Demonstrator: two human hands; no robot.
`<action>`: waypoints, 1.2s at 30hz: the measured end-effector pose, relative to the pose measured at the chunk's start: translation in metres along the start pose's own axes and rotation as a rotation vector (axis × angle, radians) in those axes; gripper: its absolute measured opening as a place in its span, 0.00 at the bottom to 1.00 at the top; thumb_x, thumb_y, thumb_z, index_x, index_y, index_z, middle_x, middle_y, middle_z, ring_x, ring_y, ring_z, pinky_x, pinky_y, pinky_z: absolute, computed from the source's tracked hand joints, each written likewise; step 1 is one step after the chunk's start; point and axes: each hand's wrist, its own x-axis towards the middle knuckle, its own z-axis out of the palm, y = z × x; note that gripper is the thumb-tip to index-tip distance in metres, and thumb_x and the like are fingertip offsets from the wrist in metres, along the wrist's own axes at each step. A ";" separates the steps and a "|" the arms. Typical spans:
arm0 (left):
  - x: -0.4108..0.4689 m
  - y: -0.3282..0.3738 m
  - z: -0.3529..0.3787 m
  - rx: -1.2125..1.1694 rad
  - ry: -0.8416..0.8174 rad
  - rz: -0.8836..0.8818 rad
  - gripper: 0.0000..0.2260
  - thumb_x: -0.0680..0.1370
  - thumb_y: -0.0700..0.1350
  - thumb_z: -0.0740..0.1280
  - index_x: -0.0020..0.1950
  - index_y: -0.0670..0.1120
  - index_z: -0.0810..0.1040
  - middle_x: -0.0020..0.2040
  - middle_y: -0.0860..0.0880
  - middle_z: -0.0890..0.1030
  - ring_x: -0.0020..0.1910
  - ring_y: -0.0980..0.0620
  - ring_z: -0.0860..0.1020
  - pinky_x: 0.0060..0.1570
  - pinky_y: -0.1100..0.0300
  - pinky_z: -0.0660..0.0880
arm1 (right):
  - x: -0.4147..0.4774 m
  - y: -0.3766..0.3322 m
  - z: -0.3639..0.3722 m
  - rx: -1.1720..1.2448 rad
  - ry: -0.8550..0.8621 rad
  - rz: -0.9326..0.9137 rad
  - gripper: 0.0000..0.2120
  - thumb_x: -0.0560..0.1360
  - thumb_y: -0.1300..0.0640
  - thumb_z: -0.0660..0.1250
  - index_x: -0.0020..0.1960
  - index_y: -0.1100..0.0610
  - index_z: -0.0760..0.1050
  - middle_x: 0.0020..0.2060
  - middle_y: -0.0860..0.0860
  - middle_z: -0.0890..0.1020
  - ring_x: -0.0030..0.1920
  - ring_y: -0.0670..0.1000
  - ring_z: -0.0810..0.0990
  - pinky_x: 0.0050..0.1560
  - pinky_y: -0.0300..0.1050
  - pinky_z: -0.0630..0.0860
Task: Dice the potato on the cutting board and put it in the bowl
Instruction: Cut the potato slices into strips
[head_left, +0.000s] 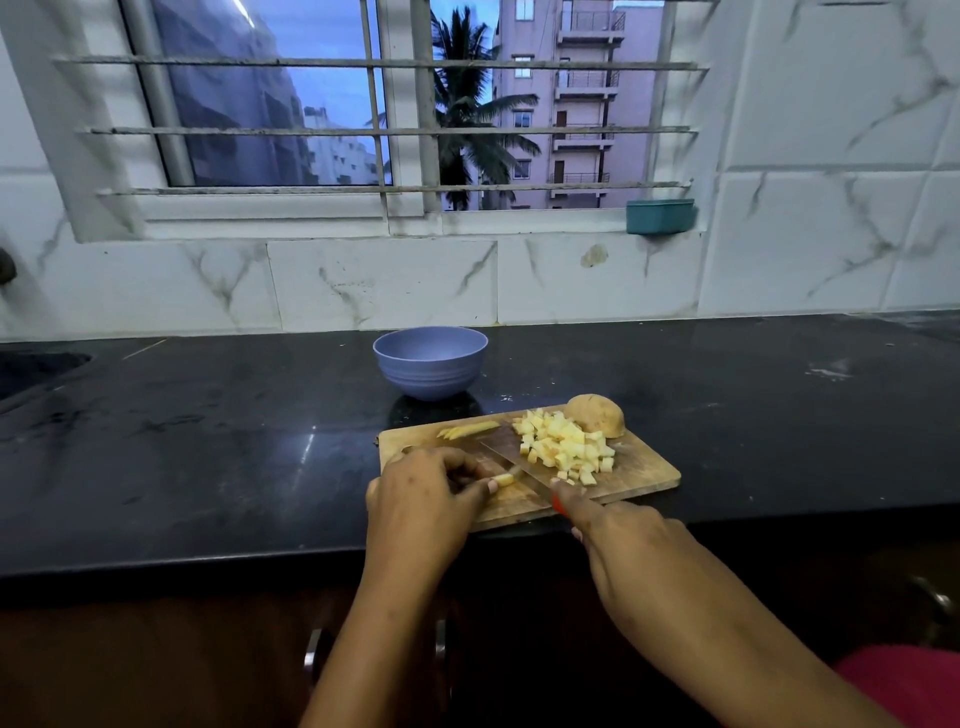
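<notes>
Fingertips (488, 486) of the left hand (421, 499) curled down and pinned a small potato strip (503, 479), mostly hidden beneath them. The right hand (623, 545) gripped a knife (514, 460), its handle covered but for a red sliver. The blade lay just beside the left fingertips. Beyond the blade sat a pile of diced potato (566, 447) with an uncut potato half (597, 415) behind it. Thin strips (467, 430) lay beyond the left fingers, all on the cutting board (639, 475). Farther off stood the bowl (430, 361) on a black counter (208, 441), under a barred window (389, 130).
</notes>
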 end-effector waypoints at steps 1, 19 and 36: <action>0.000 0.000 0.000 0.004 -0.002 0.000 0.05 0.73 0.55 0.71 0.46 0.56 0.82 0.42 0.61 0.76 0.53 0.55 0.76 0.57 0.49 0.72 | 0.000 -0.002 0.002 -0.009 -0.010 0.003 0.32 0.81 0.59 0.57 0.77 0.42 0.45 0.43 0.46 0.68 0.46 0.49 0.75 0.42 0.42 0.71; 0.002 -0.012 -0.003 -0.147 -0.012 0.046 0.08 0.72 0.45 0.73 0.37 0.58 0.79 0.40 0.60 0.80 0.44 0.63 0.76 0.42 0.71 0.69 | 0.005 -0.004 -0.002 0.014 -0.001 -0.022 0.33 0.80 0.60 0.59 0.77 0.41 0.47 0.46 0.48 0.71 0.49 0.50 0.77 0.46 0.44 0.75; -0.004 -0.014 -0.001 -0.252 0.116 0.058 0.14 0.68 0.39 0.75 0.41 0.51 0.71 0.29 0.60 0.78 0.36 0.68 0.77 0.33 0.75 0.70 | -0.002 -0.020 -0.003 -0.031 -0.071 -0.049 0.34 0.80 0.59 0.61 0.78 0.45 0.46 0.43 0.47 0.67 0.51 0.51 0.77 0.35 0.40 0.66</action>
